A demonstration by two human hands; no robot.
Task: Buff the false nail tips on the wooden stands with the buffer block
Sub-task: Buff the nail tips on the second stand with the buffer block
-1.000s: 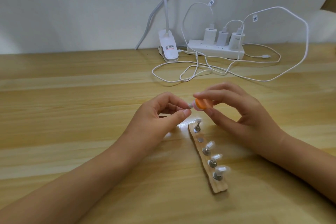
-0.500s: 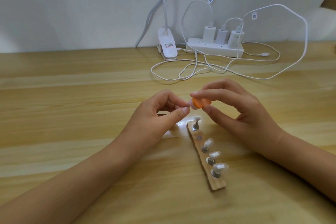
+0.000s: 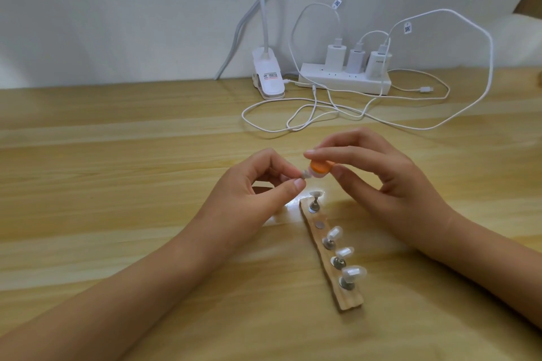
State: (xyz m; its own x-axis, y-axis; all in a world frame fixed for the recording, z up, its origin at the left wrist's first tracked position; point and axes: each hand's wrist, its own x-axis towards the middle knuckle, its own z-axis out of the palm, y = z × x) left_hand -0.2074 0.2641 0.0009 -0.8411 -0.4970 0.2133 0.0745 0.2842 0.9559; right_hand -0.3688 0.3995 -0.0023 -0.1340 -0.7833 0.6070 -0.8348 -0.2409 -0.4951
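- Lying nearest on the table (image 3: 117,155), a narrow wooden stand (image 3: 350,300) slants away from the camera, between the person's two forearms.
- Three false nail tips sit on metal pegs along its near half: the nearest tip (image 3: 355,272), a second tip (image 3: 345,252) and a third tip (image 3: 335,233).
- Beyond them a bare metal disc (image 3: 320,225) shows on the wood, and a fourth tip (image 3: 316,193) stands on its peg at the far end.
- The left hand (image 3: 249,193) is raised just left of the stand's far end. Its thumb and curled fingers pinch a small pegged tip (image 3: 393,175).
- The right hand (image 3: 390,182) is raised above the stand's far end. It pinches an orange buffer block (image 3: 409,167) between the thumb below and the forefinger on top, with the other fingers loosely curled.
- The block's pale end meets the pegged tip, both held clear of the table.
- Farther back, white cables (image 3: 322,114) loop across the wood.
- At the table's back edge a white power strip (image 3: 346,79) carries three chargers (image 3: 334,56).
- A clip lamp base (image 3: 268,76) sits just to the strip's left, before a pale wall (image 3: 117,9).
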